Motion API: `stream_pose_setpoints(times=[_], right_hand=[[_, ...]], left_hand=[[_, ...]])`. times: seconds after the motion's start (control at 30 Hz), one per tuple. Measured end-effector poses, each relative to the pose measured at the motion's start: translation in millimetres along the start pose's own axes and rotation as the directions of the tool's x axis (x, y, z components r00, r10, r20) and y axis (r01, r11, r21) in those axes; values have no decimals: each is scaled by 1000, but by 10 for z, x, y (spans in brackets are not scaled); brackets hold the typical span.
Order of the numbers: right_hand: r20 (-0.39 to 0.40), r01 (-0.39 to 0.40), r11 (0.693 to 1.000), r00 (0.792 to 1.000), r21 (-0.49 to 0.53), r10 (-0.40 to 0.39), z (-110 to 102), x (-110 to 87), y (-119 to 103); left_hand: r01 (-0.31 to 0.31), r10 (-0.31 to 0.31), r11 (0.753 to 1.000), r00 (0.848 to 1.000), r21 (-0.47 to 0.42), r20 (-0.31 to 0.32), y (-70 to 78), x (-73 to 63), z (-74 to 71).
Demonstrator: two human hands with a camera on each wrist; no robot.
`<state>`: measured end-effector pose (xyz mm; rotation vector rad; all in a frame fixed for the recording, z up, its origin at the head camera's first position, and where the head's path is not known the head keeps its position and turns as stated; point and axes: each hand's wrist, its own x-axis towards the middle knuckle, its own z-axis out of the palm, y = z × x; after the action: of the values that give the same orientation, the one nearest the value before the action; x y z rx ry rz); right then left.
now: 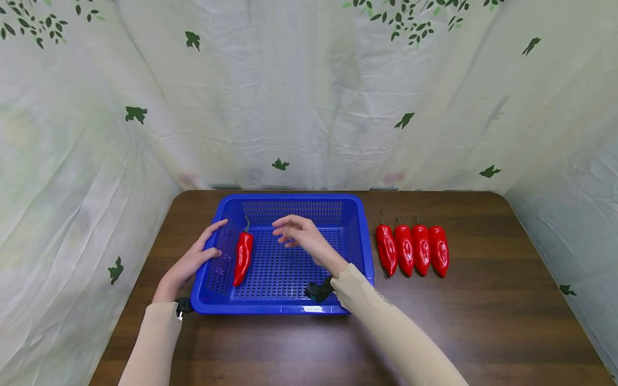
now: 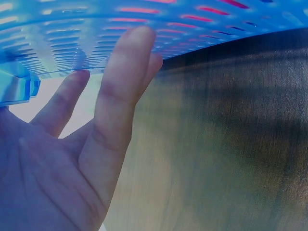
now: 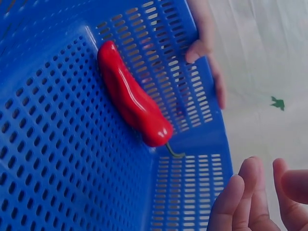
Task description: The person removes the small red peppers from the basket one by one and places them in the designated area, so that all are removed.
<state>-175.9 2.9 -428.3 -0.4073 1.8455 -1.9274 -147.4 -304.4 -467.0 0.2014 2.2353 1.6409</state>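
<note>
A blue plastic basket (image 1: 285,309) with slotted walls stands on the table. One red chili pepper (image 1: 243,258) lies inside it along the left wall, its green stem toward the back. My left hand (image 1: 189,262) holds the basket's left rim; the thumb (image 3: 195,51) hooks over the edge. In the left wrist view, the other fingers (image 2: 118,86) lie along the outside of the slotted wall. Over the middle of the basket hovers my right hand (image 1: 305,236), fingers loosely bent, with nothing in it, to the right of the pepper.
To the right of the basket, several more red peppers (image 1: 403,249) lie side by side on the brown wooden table (image 1: 492,300). A pale curtain (image 1: 309,107) with leaf prints hangs behind the table and at both sides.
</note>
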Motion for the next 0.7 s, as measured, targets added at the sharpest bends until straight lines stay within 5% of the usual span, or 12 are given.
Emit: stream_pose_setpoints(times=[0.7], right_hand=[[-85, -66, 996, 994, 54, 70, 289, 220, 192]], left_hand=[[0, 0, 1000, 1000, -3, -4, -14, -8, -9]])
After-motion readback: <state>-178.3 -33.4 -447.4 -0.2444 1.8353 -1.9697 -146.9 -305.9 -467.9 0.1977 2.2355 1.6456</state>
